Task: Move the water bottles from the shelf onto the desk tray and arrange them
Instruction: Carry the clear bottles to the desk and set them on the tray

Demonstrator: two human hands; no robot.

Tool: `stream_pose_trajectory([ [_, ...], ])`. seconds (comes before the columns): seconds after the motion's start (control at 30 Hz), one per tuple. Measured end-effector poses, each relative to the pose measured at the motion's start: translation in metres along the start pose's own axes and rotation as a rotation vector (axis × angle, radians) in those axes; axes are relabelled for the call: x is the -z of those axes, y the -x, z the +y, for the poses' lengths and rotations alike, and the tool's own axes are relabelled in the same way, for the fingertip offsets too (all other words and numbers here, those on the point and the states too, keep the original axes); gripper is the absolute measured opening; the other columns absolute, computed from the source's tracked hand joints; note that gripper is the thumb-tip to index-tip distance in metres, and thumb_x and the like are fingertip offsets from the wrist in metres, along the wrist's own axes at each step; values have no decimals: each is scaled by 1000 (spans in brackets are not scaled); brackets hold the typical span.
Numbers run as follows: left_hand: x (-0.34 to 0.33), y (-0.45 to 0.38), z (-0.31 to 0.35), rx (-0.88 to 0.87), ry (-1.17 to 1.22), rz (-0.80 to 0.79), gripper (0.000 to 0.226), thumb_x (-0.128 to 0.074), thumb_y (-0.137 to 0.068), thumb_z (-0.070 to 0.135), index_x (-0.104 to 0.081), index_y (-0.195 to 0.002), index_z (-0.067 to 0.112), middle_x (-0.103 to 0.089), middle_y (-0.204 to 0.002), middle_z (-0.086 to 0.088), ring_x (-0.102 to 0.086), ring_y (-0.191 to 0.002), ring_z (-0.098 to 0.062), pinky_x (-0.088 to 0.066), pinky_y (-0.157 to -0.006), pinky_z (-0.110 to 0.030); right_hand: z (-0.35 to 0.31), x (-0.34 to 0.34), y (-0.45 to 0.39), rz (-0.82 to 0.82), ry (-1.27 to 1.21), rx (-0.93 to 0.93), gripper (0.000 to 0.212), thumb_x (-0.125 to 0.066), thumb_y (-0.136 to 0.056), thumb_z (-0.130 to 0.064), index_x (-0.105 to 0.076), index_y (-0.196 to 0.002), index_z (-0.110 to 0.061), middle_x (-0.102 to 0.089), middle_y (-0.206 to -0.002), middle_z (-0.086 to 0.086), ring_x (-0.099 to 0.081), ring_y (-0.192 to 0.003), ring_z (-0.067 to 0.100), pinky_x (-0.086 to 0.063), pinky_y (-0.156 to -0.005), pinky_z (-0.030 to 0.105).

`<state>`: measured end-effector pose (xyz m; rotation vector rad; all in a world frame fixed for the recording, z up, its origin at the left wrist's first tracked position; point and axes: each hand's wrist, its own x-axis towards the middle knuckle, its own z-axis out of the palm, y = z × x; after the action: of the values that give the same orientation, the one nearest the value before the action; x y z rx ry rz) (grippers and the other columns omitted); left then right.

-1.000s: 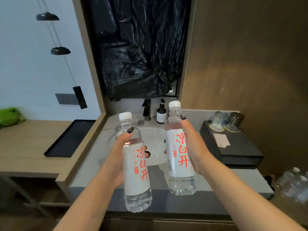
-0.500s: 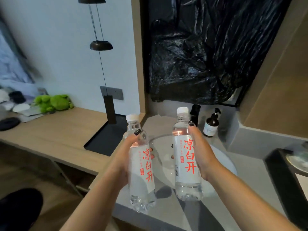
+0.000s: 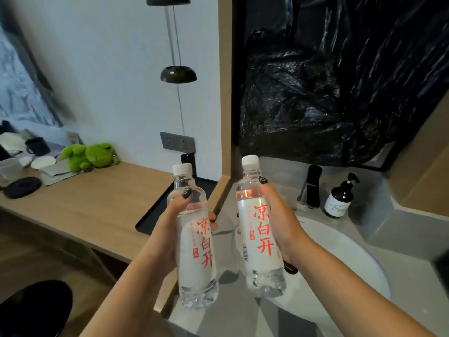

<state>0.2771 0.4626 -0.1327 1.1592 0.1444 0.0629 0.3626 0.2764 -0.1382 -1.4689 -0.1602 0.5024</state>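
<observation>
Each hand grasps one upright water bottle: the left hand (image 3: 173,229) wraps the left bottle (image 3: 195,242), the right hand (image 3: 283,224) the right bottle (image 3: 261,229). Both are carried in the air; the black tray (image 3: 155,212) behind the left grip awaits them, so placing and arranging remain.

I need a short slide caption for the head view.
Left hand and right hand each hold a water bottle upright near the black tray.

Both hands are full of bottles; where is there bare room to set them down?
The black tray shows bare along its near edge. The wooden desk between tray and green plush toy is free. The desk's far left is crowded with a mug and dishes.
</observation>
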Motion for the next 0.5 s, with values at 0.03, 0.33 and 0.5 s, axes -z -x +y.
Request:
stream_pose_trajectory([
  [0.03,6,-5,3,-5,-35,-5,94,-86,-34,60,-56,-109,13,-67,-88,-18,-68,-73,-27,-57,-62,-34,-1,-6,-4,10,-9,7,35,-44,-95,-52,-57,-97,-19,-64,-66,1,-62,-58,15,-49,-61,28],
  [0.33,94,-58,46,98,-181,-27,79,-65,-60,55,-51,-125,12,-66,-96,-19,-66,-75,-29,-57,-67,-39,-3,-81,-53,101,-34,19,41,-40,-93,-56,-57,-92,-18,-64,-65,1,-63,-57,16,-50,-61,28],
  [0.5,148,-78,64,211,-183,-48,55,-60,-71,54,-57,-113,19,-68,-93,-17,-67,-84,-33,-55,-76,-43,3,-129,-83,50,-78,20,39,-39,-94,-50,-56,-84,-16,-62,-63,4,-62,-53,16,-50,-56,25],
])
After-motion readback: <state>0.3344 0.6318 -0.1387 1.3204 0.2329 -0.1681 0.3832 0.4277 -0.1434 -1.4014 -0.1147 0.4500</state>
